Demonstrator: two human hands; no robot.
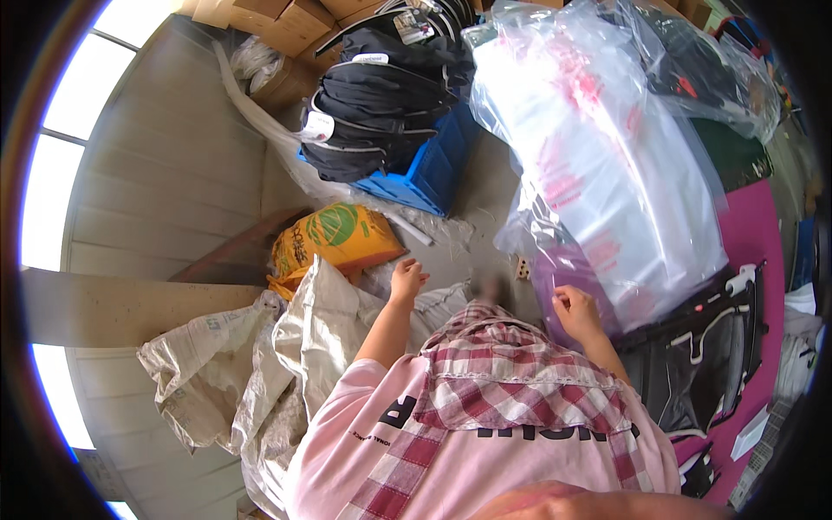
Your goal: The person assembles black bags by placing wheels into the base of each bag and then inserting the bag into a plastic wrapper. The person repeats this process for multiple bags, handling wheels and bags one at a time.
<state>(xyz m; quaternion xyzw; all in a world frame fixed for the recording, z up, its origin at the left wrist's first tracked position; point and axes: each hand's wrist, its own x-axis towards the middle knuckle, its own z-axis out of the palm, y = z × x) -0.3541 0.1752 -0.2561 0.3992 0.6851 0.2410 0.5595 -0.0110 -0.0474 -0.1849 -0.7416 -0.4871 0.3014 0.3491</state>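
My left hand (pixel 408 282) is held in the air in front of me, fingers loosely bent and apart, with nothing visible in it. It is nearest to a yellow-orange printed sack (pixel 338 239) and a crumpled whitish woven sack (pixel 322 321). On the other side, my right hand (pixel 578 313) has half-curled fingers with a gap at the thumb, and I see nothing in it. That hand is beside, or just over, the purple lower edge of a large clear plastic bag (pixel 624 173) with pale contents and red print. Whether it touches the plastic, I cannot tell.
A blue crate (pixel 425 173) piled with black fabric bags (pixel 377 104) stands ahead. Behind it are cardboard boxes (pixel 299 26). At right, black framed fabric parts (pixel 693 364) lie on a magenta surface (pixel 758 227). More woven sacks (pixel 208 355) slump by the left wall.
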